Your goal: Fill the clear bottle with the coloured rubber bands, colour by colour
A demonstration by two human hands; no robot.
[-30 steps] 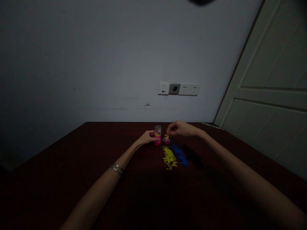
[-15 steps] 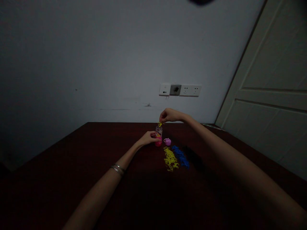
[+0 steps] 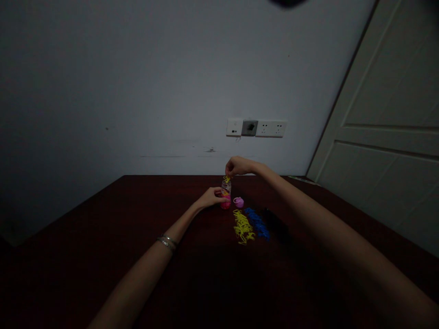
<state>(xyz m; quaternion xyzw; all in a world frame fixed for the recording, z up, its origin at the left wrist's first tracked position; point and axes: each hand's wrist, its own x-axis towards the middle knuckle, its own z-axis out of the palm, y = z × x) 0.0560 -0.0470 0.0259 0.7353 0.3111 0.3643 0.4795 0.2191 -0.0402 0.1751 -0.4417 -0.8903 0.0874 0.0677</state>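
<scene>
My left hand is closed around the side of a small clear bottle that stands upright on the table. Pink pieces fill its lower part, with a little yellow above them. Over the bottle's mouth, my right hand pinches a few yellow rubber bands, which hang down at the opening. A pink cap with a loop lies just right of the bottle. Nearer to me are a heap of yellow rubber bands and, beside it, a heap of blue rubber bands.
Right of the blue heap lies a dark heap, hard to make out in the shadow. The dark red table meets a pale wall with sockets. A white panelled door stands at the right.
My right hand has come slightly lower and left, bringing the yellow rubber bands closer to the bottle's mouth. My left hand keeps its hold on the bottle.
</scene>
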